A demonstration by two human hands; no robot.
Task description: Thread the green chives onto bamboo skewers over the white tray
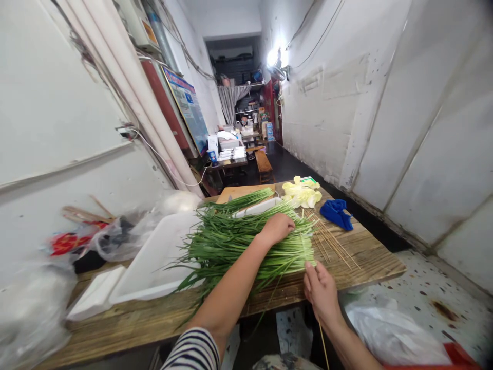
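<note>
A broad pile of garlic chives point(239, 239) lies across the wooden table, leaves to the left and pale stem ends to the right. My left hand point(278, 228) reaches over the pile, its fingers curled down on stems near the cut ends. At the near right corner of the chives, my right hand point(321, 285) pinches a thin bamboo skewer point(323, 341), whose long end hangs below the table edge. The skewer's upper end is hidden by fingers and stems. Several loose bamboo skewers point(333, 239) are spread just right of the chives.
A white plastic tray point(154, 257) sits left, partly under the leaves. Yellow cabbage leaves point(302, 194), a blue cloth point(337, 214) and a cutting board point(246, 193) lie on the table point(370, 257). Plastic bags crowd the left; a white bag point(396, 329) is low right.
</note>
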